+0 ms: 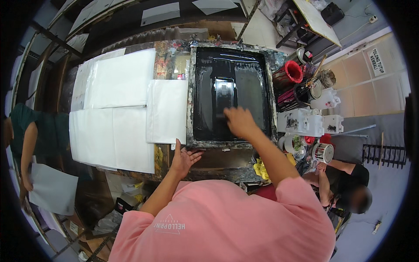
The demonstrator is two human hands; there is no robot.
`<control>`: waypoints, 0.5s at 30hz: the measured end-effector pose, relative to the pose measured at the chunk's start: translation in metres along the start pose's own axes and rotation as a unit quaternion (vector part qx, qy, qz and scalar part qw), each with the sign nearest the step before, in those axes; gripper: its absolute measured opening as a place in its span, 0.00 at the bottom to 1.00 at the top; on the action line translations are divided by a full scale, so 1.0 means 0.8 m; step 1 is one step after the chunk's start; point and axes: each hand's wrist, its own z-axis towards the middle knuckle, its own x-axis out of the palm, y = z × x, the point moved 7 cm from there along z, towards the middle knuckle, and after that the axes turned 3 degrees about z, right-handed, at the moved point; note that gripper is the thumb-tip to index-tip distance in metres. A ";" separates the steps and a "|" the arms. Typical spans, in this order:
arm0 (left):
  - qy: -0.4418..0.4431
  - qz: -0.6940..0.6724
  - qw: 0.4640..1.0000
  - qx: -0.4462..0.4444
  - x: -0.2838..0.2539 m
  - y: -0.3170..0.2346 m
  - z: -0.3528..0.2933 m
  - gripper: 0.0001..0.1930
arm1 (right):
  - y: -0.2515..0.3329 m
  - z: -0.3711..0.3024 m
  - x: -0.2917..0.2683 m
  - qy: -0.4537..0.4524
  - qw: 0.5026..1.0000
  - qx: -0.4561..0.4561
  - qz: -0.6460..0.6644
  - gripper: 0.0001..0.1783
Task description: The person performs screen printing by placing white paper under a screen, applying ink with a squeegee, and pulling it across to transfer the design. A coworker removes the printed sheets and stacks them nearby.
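Observation:
In front of me lies a screen-printing frame (190,109), its mesh coated in wet, glossy black ink with a paler rectangular patch (224,89) in the middle. Over the lower middle of the mesh, my right hand (241,123) is closed, its fingers curled down toward the ink; whatever they grip is hidden against the black. My left hand (184,160) is open below the frame's lower left corner, thumb up and fingers spread. Its thumb is close to the lower edge of a stack of white sheets (166,111) beside the frame.
More white sheets (115,135) cover the table's left side. Ink cans, a red-rimmed bucket (293,72) and white jugs (301,122) crowd the right. A yellow cloth (261,169) lies near my right forearm. One person (28,135) at left holds a sheet; another (351,179) sits at right.

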 end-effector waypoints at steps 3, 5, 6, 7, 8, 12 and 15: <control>0.008 0.047 0.998 0.048 0.017 -0.016 -0.023 0.55 | 0.034 -0.078 -0.017 -0.032 0.999 -0.001 -0.011 0.21; 0.025 0.048 0.994 0.099 0.035 -0.036 -0.045 0.53 | 0.051 -0.101 -0.048 -0.102 0.995 0.014 -0.003 0.27; 0.033 0.049 0.991 0.124 0.046 -0.048 -0.057 0.52 | 0.060 -0.109 -0.073 -0.150 0.989 0.018 0.002 0.28; 0.074 0.044 0.984 0.158 0.063 -0.068 -0.073 0.52 | 0.071 -0.115 -0.108 -0.197 0.980 0.023 0.008 0.29; 0.114 0.041 0.974 0.192 0.081 -0.089 -0.088 0.51 | 0.077 -0.116 -0.136 -0.247 0.969 0.014 -0.003 0.29; 0.233 -0.001 0.923 0.307 0.133 -0.145 -0.109 0.46 | 0.079 -0.095 -0.230 -0.402 0.914 -0.027 -0.054 0.28; -0.012 0.470 0.792 0.388 0.090 -0.148 -0.067 0.44 | 0.084 -0.086 -0.276 -0.436 0.897 -0.049 -0.053 0.28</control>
